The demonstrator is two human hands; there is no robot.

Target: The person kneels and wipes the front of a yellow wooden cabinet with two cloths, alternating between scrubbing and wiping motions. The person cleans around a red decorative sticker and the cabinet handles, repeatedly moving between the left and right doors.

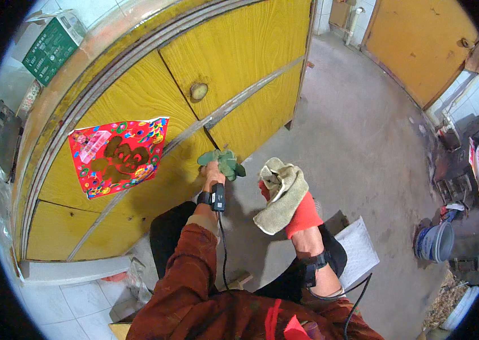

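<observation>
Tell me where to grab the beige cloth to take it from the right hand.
Grip the beige cloth by its loose lower fold, coming from the left. It drapes over the red-gloved right hand, which blocks the right side, while that fold hangs free.

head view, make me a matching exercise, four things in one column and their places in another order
Things:
1. crumpled green cloth
2. beige folded towel
3. bright red paper picture
4. blue plastic bucket

Places:
A. stuck flat on the yellow wooden cabinet door
B. standing on the grey concrete floor at the right
C. draped over the right hand, which wears a red glove
D. in the left hand, pressed to the cabinet door

Pairs: 1-D, 2-C, 3-A, 4-B
</observation>
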